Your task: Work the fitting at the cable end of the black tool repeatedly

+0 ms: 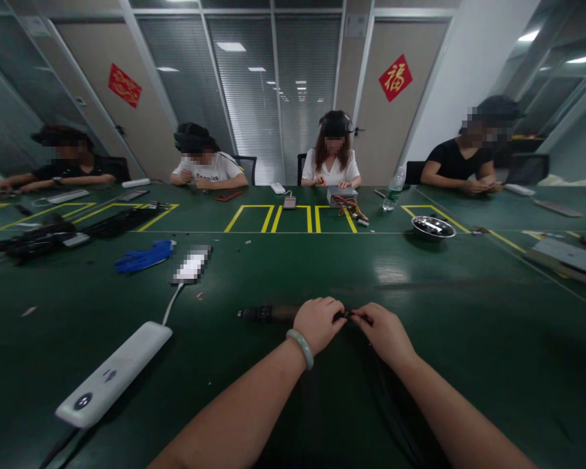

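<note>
A smooth white oblong power bank [113, 374] lay well left of the fingers on the matte green table [469, 312]; a dark cylindrical tool [266, 314] jutted leftward from the left hand [318, 324], whose fingers were curled tight around it; a pale jade-like bangle ringed that wrist; the right hand [383, 331] pinched something small and dark, perhaps a cable end, just beside the left fingertips.

Green table [469, 312]: white power bank [112, 374], blue glove [144, 256], steel bowl [433, 227], bottle [394, 189].
</note>
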Action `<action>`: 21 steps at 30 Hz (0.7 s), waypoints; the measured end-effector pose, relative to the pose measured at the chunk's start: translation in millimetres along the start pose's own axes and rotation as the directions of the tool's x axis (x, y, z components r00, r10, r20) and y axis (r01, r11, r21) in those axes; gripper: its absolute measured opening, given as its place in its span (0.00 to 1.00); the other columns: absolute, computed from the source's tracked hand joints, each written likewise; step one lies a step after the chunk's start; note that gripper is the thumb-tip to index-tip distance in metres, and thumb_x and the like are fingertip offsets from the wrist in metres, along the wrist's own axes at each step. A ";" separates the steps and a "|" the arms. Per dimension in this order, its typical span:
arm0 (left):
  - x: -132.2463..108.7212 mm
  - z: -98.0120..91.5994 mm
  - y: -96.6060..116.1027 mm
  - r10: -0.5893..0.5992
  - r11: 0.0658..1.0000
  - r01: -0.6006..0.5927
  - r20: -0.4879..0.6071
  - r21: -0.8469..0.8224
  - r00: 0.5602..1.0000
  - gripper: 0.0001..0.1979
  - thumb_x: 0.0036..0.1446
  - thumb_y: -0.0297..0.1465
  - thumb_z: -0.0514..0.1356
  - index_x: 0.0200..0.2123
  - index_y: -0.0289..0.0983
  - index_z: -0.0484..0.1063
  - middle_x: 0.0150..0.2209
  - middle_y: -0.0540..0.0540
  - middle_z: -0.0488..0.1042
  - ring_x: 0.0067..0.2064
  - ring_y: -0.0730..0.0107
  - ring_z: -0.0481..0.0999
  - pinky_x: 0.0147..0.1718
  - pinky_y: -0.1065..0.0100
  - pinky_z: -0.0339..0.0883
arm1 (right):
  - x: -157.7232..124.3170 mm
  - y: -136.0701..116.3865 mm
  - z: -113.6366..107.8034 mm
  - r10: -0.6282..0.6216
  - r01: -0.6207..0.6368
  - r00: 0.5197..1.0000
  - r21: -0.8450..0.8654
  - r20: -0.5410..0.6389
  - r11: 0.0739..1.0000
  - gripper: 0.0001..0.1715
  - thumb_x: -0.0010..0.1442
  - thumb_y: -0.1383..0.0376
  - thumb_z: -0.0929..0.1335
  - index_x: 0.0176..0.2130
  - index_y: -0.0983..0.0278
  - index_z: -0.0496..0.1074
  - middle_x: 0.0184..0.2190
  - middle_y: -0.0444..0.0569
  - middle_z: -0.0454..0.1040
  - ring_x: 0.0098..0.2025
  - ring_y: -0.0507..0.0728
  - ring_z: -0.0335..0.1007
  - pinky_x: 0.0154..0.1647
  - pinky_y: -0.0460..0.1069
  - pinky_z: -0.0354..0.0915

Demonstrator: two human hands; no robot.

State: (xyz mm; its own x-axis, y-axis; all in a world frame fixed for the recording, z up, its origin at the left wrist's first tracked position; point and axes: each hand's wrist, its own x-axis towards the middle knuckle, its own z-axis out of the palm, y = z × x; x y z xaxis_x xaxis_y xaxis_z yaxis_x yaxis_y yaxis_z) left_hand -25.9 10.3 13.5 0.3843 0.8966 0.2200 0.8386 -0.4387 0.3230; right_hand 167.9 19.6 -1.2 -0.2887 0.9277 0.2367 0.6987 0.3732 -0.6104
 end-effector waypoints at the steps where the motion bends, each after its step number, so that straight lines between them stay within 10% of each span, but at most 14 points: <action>1: 0.3 0.2 -0.6 0.006 1.000 -0.006 -0.004 -0.006 1.000 0.08 0.61 0.39 0.57 0.39 0.42 0.71 0.39 0.51 0.74 0.42 0.66 0.72 0.39 0.64 0.63 | -0.4 -0.7 -0.8 -0.002 0.002 1.000 -0.016 -0.008 1.000 0.09 0.59 0.61 0.65 0.36 0.58 0.75 0.35 0.46 0.75 0.38 0.56 0.71 0.40 0.50 0.66; 21: 0.9 6.1 -4.6 0.015 1.000 -0.015 -0.016 -0.013 1.000 0.08 0.61 0.39 0.57 0.39 0.43 0.70 0.39 0.52 0.73 0.41 0.66 0.71 0.39 0.64 0.61 | -6.2 -5.1 -1.2 -0.081 0.082 0.997 -0.076 0.016 0.994 0.09 0.60 0.64 0.65 0.38 0.59 0.76 0.34 0.45 0.73 0.34 0.52 0.70 0.36 0.46 0.64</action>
State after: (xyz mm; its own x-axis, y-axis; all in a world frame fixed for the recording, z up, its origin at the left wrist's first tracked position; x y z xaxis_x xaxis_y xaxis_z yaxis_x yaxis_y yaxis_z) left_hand -27.0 13.6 6.5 0.3903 0.8889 0.2397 0.8275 -0.4528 0.3319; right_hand 166.9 12.0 1.4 -0.3549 0.8941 0.2734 0.7203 0.4479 -0.5297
